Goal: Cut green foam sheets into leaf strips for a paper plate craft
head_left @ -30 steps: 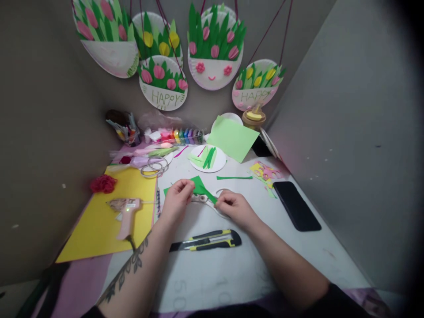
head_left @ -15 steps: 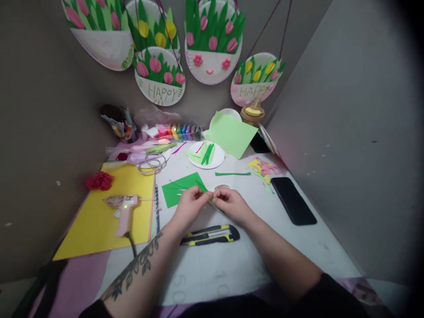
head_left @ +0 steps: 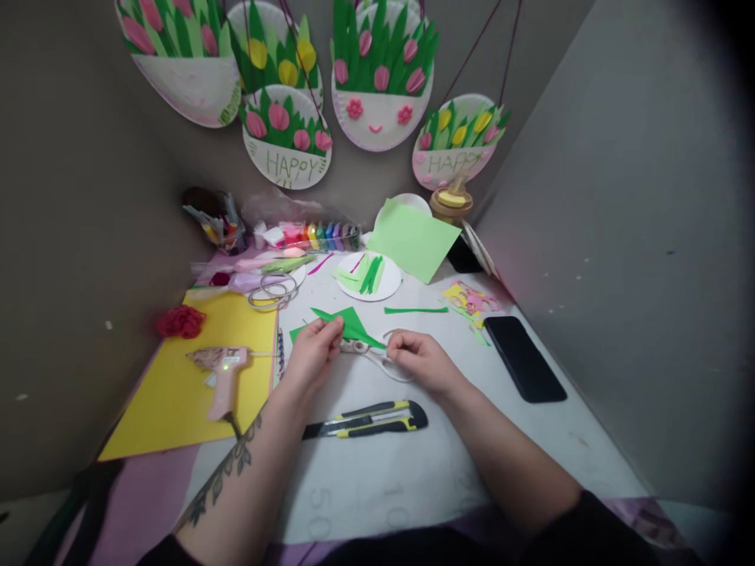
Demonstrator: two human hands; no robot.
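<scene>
My left hand [head_left: 318,350] pinches a narrow green paper leaf [head_left: 361,334] between thumb and fingers. The leaf slants down to the right, and its pointed end reaches the closed fingertips of my right hand [head_left: 421,360]. Beneath the leaf lies a pair of scissors [head_left: 377,360] with white handles, partly hidden by the paper and my hands. Behind my left hand is a green paper sheet [head_left: 354,317], mostly covered. A black and yellow utility knife [head_left: 383,418] rests on the table between my forearms.
On the left, a pink glue gun [head_left: 224,381] lies on yellow sheets [head_left: 147,401]. Beyond my hands are a green strip [head_left: 416,310] and a white plate [head_left: 369,294] with paper strips. A phone [head_left: 524,359] lies right. Decorated paper plates [head_left: 383,118] hang on the wall.
My hands have moved apart, the left one going left and slightly up. More of the green leaf now shows between them, and the scissors underneath have come into view.
</scene>
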